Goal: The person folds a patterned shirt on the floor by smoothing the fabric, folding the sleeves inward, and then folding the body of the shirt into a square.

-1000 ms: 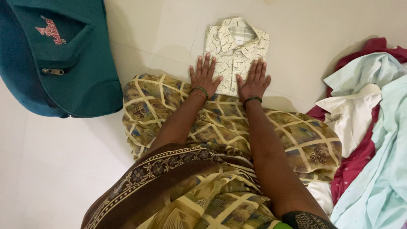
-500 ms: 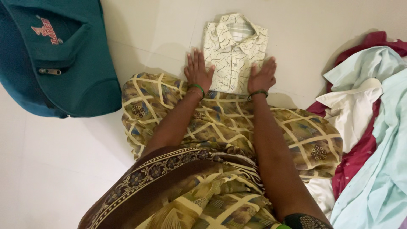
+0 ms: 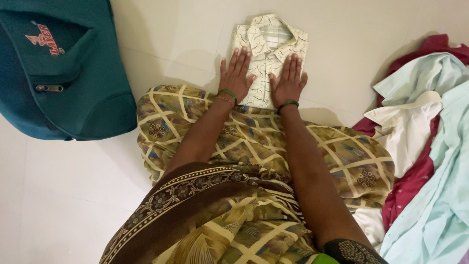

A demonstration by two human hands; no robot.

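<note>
I see my left hand (image 3: 235, 76) and right hand (image 3: 288, 82) lying flat, fingers spread, palms pressed on the lower half of a folded cream patterned shirt (image 3: 268, 54) that rests on the pale tiled floor (image 3: 342, 39) just beyond my knees. A teal bag (image 3: 63, 73) sits to the left, and a heap of light blue, white and maroon clothes (image 3: 425, 137) to the right.
</note>
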